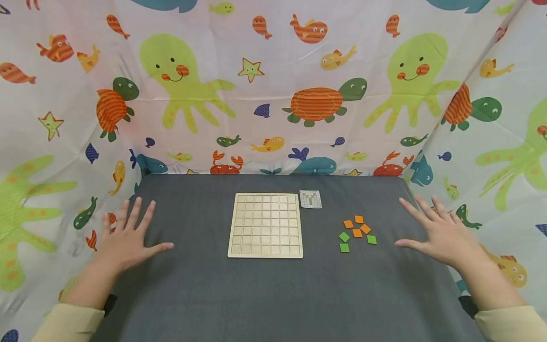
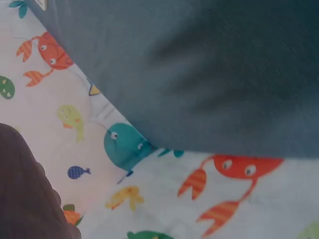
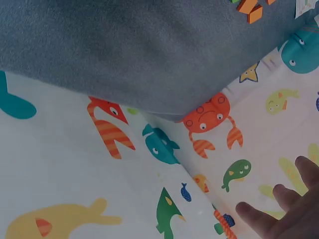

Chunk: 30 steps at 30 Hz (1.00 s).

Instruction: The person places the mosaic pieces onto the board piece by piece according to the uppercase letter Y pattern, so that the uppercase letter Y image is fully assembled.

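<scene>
Both hands are held apart with fingers spread, and neither holds anything. My left hand point(image 1: 125, 241) hovers over the left side of the table, left of a pale wooden grid board point(image 1: 266, 225) whose cells hold no tiles. Over the table's right edge hovers my right hand point(image 1: 444, 233), its thumb towards a loose group of small square tiles. Several are orange, such as the orange tile point(image 1: 357, 233), and three are green, including a green tile point(image 1: 344, 248). A small printed pattern card point(image 1: 310, 199) lies by the board's upper right corner.
The dark grey table point(image 1: 265, 299) carries the board, card and tiles. Curtains point(image 1: 265, 128) printed with sea animals rise behind it and along both sides, close to each hand. Part of the curtain point(image 2: 149, 199) fills the lower left wrist view.
</scene>
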Each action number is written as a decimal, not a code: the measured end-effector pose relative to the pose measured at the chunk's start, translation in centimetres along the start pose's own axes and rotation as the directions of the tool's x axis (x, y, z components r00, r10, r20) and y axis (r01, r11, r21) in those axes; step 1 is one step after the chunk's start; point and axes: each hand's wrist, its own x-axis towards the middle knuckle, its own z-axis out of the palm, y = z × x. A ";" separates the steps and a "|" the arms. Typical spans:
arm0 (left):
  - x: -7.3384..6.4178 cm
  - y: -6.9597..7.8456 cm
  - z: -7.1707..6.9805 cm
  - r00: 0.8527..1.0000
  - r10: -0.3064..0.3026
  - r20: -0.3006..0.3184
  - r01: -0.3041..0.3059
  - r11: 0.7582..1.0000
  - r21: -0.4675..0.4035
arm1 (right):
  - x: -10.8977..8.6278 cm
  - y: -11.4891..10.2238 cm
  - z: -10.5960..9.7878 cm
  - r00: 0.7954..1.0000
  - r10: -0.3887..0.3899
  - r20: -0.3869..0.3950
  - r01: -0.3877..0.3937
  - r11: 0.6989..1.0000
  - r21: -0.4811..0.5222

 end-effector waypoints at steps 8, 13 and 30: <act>1.0 2.1 1.5 0.999 0.031 0.018 -0.028 0.987 -0.160 | 0.2 -0.3 0.7 1.000 0.010 0.009 -0.011 0.986 0.169; 1.4 3.6 2.7 0.999 0.026 0.020 -0.021 0.976 -0.217 | 0.6 -0.7 1.7 0.999 -0.006 -0.048 0.017 0.968 0.250; 2.5 10.2 7.6 0.997 0.055 0.045 -0.037 0.940 -0.339 | 1.3 -1.6 7.5 0.989 0.063 -0.135 -0.005 0.921 0.390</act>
